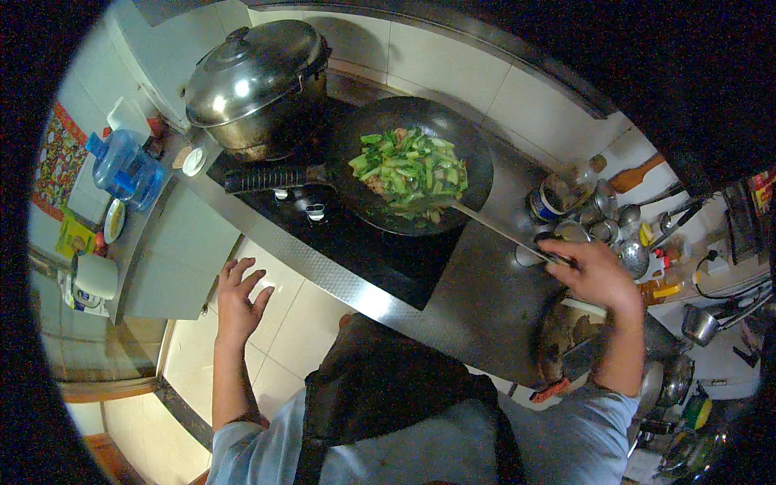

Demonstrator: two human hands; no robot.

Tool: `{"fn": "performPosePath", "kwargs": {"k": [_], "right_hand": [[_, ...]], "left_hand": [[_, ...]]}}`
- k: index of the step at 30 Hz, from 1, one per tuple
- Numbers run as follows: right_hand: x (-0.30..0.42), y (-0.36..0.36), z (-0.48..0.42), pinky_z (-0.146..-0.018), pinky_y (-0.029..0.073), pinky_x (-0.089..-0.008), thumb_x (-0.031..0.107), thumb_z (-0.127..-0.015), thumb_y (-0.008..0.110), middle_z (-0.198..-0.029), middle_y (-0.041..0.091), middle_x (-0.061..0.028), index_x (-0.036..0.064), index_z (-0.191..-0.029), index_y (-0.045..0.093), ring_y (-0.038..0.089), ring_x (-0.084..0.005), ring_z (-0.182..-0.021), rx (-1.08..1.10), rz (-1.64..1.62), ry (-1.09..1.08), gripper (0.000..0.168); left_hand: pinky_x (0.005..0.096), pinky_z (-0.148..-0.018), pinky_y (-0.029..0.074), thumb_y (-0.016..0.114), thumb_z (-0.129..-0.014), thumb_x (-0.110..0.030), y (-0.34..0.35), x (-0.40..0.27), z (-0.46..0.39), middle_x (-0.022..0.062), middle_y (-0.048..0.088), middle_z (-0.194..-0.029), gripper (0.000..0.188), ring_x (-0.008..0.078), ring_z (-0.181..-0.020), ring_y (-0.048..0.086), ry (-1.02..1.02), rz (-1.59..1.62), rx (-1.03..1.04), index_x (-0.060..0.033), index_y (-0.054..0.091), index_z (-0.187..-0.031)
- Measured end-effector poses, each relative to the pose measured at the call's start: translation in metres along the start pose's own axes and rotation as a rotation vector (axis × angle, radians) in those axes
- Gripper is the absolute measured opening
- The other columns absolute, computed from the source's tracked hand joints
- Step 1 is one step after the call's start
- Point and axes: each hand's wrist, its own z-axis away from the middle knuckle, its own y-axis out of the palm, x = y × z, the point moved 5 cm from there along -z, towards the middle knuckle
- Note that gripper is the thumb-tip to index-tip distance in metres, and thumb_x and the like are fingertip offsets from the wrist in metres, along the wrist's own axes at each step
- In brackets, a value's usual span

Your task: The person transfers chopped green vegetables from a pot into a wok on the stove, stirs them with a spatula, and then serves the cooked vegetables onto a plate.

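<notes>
Chopped leafy greens [412, 167], with bits of what looks like meat among them, lie heaped in a dark wok [473, 151] on the gas stove. My right hand [597, 273] grips the dark handle end of a metal spatula [485, 219]. The spatula's blade reaches into the near right side of the greens and is partly hidden by them. My left hand [241, 291] hangs in the air before the counter edge, fingers apart, holding nothing. Nearest to it is the wok's ribbed black handle [267, 179], which points left over the stove's black top [364, 248].
A big lidded steel pot [260, 85] stands left of the wok. Ladles and a skimmer [633, 257] crowd the right wall beside a jar [548, 197]. A round wooden cutting board [564, 339] lies under my right forearm. A blue water jug [130, 173] rests on the left counter.
</notes>
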Motion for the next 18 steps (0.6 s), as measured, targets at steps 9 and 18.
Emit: {"fn": "performPosePath", "kwargs": {"k": [9, 18], "right_hand": [[0.010, 0.057, -0.075, -0.072, 0.043, -0.0403, 0.026, -0.076, 0.052, -0.091, 0.057, -0.0148, 0.013, -0.106, 0.052, 0.054, -0.0337, -0.081, -0.095, 0.198, -0.114, 0.034], [0.016, 0.085, -0.133, -0.077, 0.042, -0.0394, 0.027, -0.076, 0.051, -0.097, 0.056, -0.0139, 0.016, -0.108, 0.051, 0.053, -0.0324, -0.086, -0.264, -0.004, 0.070, 0.033]], "left_hand": [[0.0408, -0.082, 0.039, 0.067, -0.061, -0.015, 0.010, -0.022, -0.022, 0.0080, 0.050, -0.106, 0.027, 0.0347, -0.102, 0.041, 0.153, 0.037, 0.032, -0.0064, 0.060, -0.086], [0.0405, -0.081, 0.040, 0.067, -0.062, -0.017, 0.015, -0.025, -0.019, 0.0083, 0.051, -0.104, 0.025, 0.0346, -0.100, 0.042, 0.180, 0.053, 0.047, -0.0064, 0.061, -0.084]]}}
